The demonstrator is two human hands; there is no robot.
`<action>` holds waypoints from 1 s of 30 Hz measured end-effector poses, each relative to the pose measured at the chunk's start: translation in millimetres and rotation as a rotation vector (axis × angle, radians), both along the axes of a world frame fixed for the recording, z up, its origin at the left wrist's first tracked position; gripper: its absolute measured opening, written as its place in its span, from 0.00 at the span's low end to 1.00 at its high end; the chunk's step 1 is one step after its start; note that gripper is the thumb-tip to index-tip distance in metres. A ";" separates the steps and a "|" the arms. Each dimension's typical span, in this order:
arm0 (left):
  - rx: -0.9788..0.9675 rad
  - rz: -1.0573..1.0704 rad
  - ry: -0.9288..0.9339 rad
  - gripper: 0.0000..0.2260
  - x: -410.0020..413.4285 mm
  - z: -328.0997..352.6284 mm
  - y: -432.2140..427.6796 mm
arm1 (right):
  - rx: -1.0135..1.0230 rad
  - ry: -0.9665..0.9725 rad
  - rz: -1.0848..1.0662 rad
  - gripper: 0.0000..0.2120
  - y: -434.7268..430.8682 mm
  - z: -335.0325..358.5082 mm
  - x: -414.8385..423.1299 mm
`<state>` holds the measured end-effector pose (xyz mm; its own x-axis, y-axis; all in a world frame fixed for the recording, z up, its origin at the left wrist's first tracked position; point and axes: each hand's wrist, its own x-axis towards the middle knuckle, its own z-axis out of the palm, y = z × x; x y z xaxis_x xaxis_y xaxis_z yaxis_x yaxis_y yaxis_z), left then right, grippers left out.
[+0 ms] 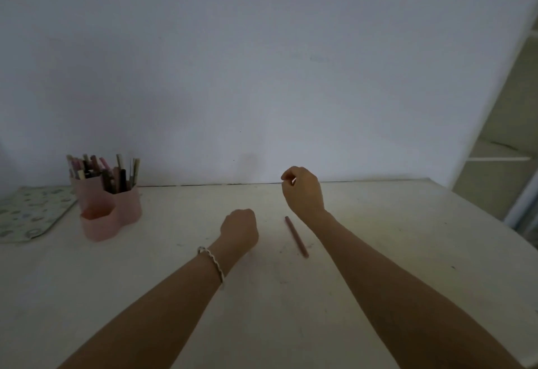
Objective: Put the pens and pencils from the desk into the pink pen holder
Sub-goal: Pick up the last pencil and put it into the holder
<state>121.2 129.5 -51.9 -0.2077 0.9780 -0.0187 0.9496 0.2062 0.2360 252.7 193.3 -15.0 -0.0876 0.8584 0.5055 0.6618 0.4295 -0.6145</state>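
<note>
Head view, looking down over a pale tabletop (378, 252) set against a plain white wall (262, 63). The pink pen holder (109, 208) stands at the far left of the tabletop, near the wall; its tall rear compartments are packed with pens and pencils (102, 169) standing upright, while the low front compartment looks empty. Just left of the holder lies a patterned mat (29, 211), its edge running off the frame.

One pink pencil (297, 237) lies flat on the tabletop, well apart from the holder, between the two forearms and close beside the right wrist. The left hand (240, 230) hovers low over the tabletop with its fingers curled into a closed grip; whether anything is inside it cannot be told. A light bracelet (212, 262) circles the left wrist. The right hand (302, 189) is raised higher, near the wall line, fingers curled inward with thumb and forefinger nearly pinched; nothing is visible in that grip. At the far right edge, part of a white shelf unit (506, 147) shows.
</note>
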 end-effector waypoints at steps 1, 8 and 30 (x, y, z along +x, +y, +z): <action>0.058 0.003 -0.036 0.12 -7.0 4.0 -2.2 | -0.036 -0.040 -0.016 0.09 1.2 -3.7 -0.6; 0.585 -0.034 -0.326 0.37 -44.7 32.5 -20.9 | -0.443 -0.512 -0.079 0.14 -4.5 -42.9 -11.1; 0.904 0.208 -0.024 0.38 -264.0 70.3 -40.8 | 0.147 0.435 0.445 0.21 -49.6 24.2 -246.6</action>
